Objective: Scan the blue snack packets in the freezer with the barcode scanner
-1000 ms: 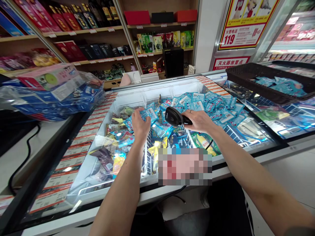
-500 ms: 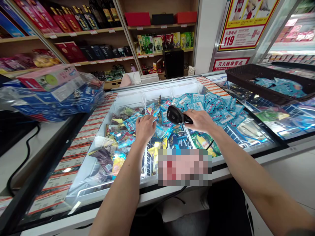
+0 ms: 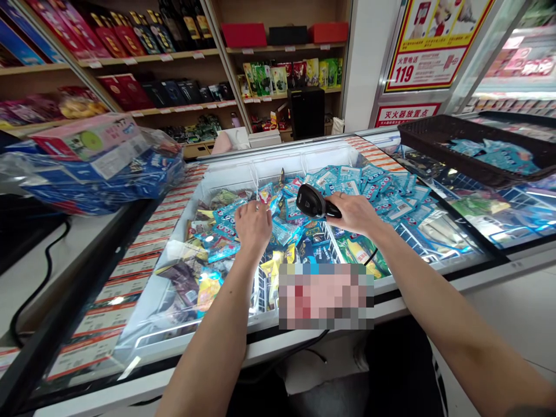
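Hiding barcode scanner's handle (image 3: 333, 212): right hand (image 3: 354, 214).

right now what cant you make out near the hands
Head view, the barcode scanner's grip: hidden by the right hand
Head view, packets under the left hand: hidden by that hand
Head view, the chest freezer's near rim: blurred by a pixelated patch
Head view, blue packets' print: too small

Ahead of you stand wooden shelves (image 3: 180, 56) lined with boxed bottles, beside a white pillar (image 3: 367, 63) and a red-framed poster (image 3: 438, 40); pale floor tiles (image 3: 512, 324) show at your lower right.
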Available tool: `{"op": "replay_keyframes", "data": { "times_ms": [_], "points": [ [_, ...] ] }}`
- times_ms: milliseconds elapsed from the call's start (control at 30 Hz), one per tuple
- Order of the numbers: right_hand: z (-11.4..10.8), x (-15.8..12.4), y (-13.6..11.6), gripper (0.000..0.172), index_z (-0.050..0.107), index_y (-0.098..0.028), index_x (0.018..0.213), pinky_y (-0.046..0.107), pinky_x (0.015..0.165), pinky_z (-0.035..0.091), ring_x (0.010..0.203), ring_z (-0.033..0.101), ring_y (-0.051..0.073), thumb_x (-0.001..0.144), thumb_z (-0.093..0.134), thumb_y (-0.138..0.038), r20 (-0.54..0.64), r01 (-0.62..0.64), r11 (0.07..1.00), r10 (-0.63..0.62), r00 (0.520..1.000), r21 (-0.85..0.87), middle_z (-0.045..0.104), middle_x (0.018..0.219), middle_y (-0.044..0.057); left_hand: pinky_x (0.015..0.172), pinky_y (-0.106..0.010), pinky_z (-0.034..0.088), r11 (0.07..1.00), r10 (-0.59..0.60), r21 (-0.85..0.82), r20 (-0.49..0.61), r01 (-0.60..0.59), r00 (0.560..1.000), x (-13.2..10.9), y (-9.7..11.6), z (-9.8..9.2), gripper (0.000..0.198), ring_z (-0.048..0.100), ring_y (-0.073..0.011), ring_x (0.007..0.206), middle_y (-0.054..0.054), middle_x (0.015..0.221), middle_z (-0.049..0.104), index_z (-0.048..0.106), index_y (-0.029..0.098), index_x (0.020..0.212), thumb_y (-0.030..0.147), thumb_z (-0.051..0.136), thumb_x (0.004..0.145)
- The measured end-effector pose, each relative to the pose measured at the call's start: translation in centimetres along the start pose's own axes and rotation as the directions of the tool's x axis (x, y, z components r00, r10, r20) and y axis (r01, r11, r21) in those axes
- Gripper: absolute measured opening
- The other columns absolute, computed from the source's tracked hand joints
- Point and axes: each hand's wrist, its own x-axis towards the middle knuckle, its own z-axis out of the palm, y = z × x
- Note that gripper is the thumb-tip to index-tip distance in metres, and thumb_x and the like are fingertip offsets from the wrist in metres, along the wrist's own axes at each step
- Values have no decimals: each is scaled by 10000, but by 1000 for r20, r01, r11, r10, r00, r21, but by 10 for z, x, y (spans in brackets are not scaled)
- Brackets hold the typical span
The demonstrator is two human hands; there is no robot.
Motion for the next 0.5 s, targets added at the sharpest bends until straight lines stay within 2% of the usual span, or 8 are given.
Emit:
{"op": "replay_keyframes", "data": {
  "times_ms": [100, 233, 333, 433, 500],
  "points": [
    [0, 0, 0, 384, 547, -180, 1111, 277, 588, 345, 786, 591, 176, 814, 506, -420, -1, 1, 1000, -1, 1000, 2, 645, 970, 67, 940, -457, 335, 997, 16, -80, 12, -15, 1000, -1, 17, 2, 432, 470, -292, 1103, -116, 1165, 544, 575, 204, 1083, 493, 343, 861],
    [0, 0, -1, 369, 552, -188, 1097, 274, 574, 338, 780, 593, 178, 812, 502, -417, 4, 3, 1000, -3, 1000, -3, 648, 969, 61, 947, -450, 350, 991, 98, -104, 94, -88, 991, -2, 27, 9, 510, 432, -290, 1155, -95, 1250, 506, 521, 225, 1181, 563, 358, 835],
    [0, 0, -1, 365, 553, -192, 1091, 277, 568, 340, 773, 596, 180, 811, 502, -420, 1, 2, 1000, -2, 1000, -9, 648, 970, 54, 946, -455, 360, 988, 116, -116, 153, -98, 981, 2, 21, 13, 487, 414, -291, 1173, -76, 1287, 485, 515, 245, 1199, 536, 370, 836],
    [0, 0, -1, 375, 549, -193, 1099, 278, 572, 349, 786, 599, 182, 805, 512, -423, 0, -2, 1000, 2, 1000, -12, 649, 975, 54, 950, -448, 366, 989, 90, -136, 217, -61, 972, 6, 12, 15, 435, 430, -282, 1155, -80, 1265, 501, 515, 235, 1211, 419, 406, 833],
    [-1, 0, 0, 377, 545, -197, 1105, 276, 574, 351, 786, 598, 180, 803, 516, -422, 6, -5, 1000, 5, 1000, -12, 649, 978, 54, 964, -429, 358, 989, 69, -141, 218, -38, 974, 7, 9, 15, 404, 447, -266, 1137, -90, 1213, 533, 536, 206, 1190, 330, 394, 833]
  ]
}}
